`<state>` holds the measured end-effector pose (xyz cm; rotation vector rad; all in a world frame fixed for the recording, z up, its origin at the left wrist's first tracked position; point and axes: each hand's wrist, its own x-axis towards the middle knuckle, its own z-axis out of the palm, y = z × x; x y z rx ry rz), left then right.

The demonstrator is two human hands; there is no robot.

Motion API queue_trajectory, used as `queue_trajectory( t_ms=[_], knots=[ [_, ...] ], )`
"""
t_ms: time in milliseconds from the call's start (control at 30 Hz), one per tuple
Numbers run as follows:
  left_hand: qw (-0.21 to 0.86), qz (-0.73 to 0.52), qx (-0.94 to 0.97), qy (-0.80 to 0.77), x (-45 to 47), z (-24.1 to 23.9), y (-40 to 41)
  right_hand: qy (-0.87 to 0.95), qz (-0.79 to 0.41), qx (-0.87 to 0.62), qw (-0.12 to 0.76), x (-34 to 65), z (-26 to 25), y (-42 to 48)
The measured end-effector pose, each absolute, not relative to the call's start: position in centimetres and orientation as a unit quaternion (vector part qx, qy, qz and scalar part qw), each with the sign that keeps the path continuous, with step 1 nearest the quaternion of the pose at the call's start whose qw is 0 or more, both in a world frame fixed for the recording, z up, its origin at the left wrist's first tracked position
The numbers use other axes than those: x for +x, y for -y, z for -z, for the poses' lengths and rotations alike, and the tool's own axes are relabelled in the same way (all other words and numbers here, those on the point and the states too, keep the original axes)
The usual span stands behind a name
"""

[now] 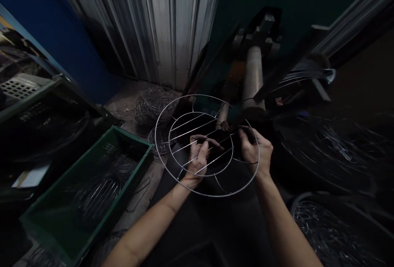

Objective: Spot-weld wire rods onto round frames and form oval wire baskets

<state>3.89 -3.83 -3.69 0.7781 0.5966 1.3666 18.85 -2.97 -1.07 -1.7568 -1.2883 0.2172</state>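
A round wire rack (pixel 201 174) is held in the middle of the view, in front of my body. It has an outer ring, a smaller inner ring crossed by parallel bars, and short wires joining the rings. My left hand (pixel 198 156) is closed on the bars inside the inner ring, with the thumb on top and fingers beneath. At the right side, my right hand (pixel 255 148) is closed about the outer ring, its fingertips pinched near the rim. Whether those fingertips also hold a separate wire is too dark to make out. The outer ring is hard to follow at upper right.
On the left stands a green crate (pixel 104 217) with wire racks (pixel 103 199) inside. Wire coils (pixel 156 104) lie on the floor by the corrugated wall (pixel 172 24). A machine with a metal cylinder (pixel 254 74) is ahead. At lower right, a container (pixel 326 230) holds wire pieces.
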Motion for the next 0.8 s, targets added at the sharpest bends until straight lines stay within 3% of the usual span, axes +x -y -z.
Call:
queue_trajectory(
  t_ms=[400,600,800],
  knots=[
    [0.646,-0.606,0.376,-0.272,4.0,4.3,3.0,0.524,-0.092,-0.7,0.476,19.0,1.2,2.1],
    [0.633,-0.602,0.403,-0.273,3.8,4.0,3.0,0.502,-0.15,-0.685,0.506,18.9,1.3,1.7],
    [0.726,-0.493,0.431,-0.212,0.7,3.9,2.3,0.523,-0.179,-0.68,0.481,20.7,1.4,6.0]
  ],
)
